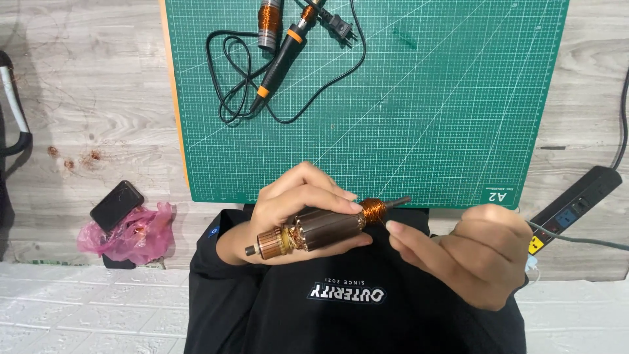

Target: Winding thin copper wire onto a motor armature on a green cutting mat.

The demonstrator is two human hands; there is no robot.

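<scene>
- Head view: the left hand (pixel 298 210) is wrapped around a motor armature (pixel 321 229), holding it level above the lap, just off the desk's (pixel 98 111) near edge.
- The right hand (pixel 472 252) is curled, its fingertips pinching a thin copper wire (pixel 380 219) at the armature's copper winding.
- On the green cutting mat (pixel 406 105), near its far left corner, lie a soldering iron (pixel 283 56) and a second armature (pixel 268 23).
- A phone (pixel 116 205) lies on a pink bag (pixel 131 235) by the desk's near left edge.
</scene>
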